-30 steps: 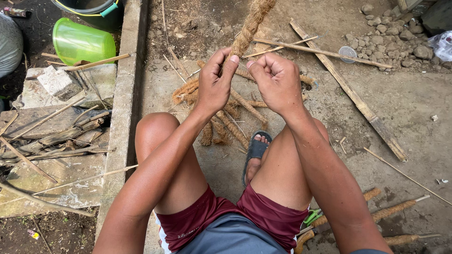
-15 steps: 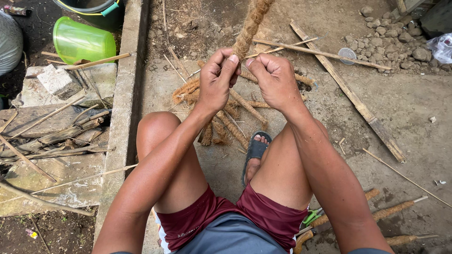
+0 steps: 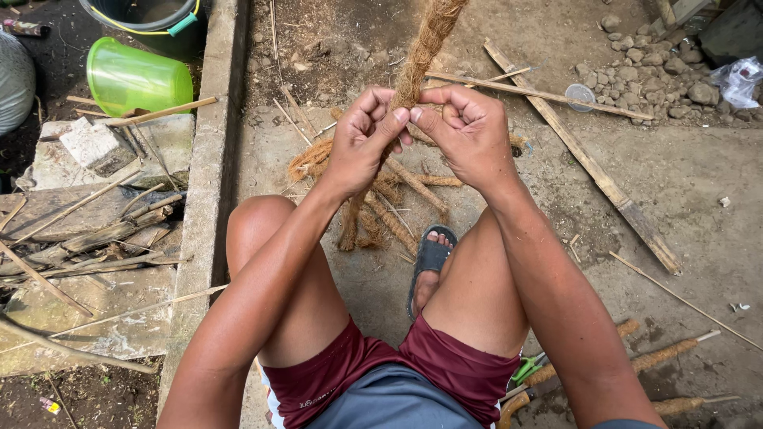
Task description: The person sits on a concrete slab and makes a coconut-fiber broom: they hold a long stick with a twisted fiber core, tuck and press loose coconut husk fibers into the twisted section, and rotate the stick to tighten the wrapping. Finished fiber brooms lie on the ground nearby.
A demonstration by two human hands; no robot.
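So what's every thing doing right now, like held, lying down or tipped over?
Left hand: gripping the thick brown fibre rope.
Right hand: pinching the same rope.
Thick brown fibre rope: twisted, held up taut.
Green plastic bucket: tipped on its side.
Dark bucket: upright.
Long wooden slat: lying flat on the ground.
Grey sandal: on the foot.

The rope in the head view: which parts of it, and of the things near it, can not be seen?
- Fibre rope: its top is cut off by the upper edge.
- Rope between the left hand and right hand: hidden by the fingers.
- Green-handled tool: mostly hidden behind the right thigh.
- Dark bucket: cut off by the upper edge.
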